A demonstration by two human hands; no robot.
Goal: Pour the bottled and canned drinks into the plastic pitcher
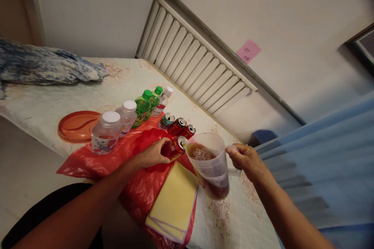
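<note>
My left hand is closed round a red drink can with an opened top. In my right hand is the handle of a clear plastic pitcher, part filled with brown, foamy liquid. The pitcher tips left, its spout over the can's opening, with liquid at the lip. Behind the held can stand two more red cans and a green can. A stack of yellow cloths lies on a red plastic bag below the can and pitcher.
Clear jars with white lids, green-capped bottles and a white-capped bottle line the bag's far side. An orange lid lies left on the patterned tablecloth. A radiator and blue curtain border the table.
</note>
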